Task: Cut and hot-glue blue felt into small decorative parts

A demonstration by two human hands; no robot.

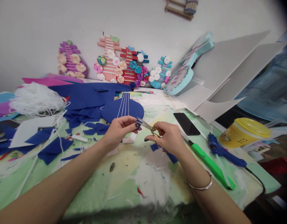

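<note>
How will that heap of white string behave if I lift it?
The heap of white string will likely sag, its strands being thin and loose. It is probably light for its fluffy bulk. Tangled as it looks, it may snag or trail ends.

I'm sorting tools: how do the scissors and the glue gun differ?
The scissors look silver and gold; the glue gun is blue. The right hand holds the scissors, while the glue gun lies on the table. The glue gun has a black cord; the scissors have none. Both are hand tools.
</note>
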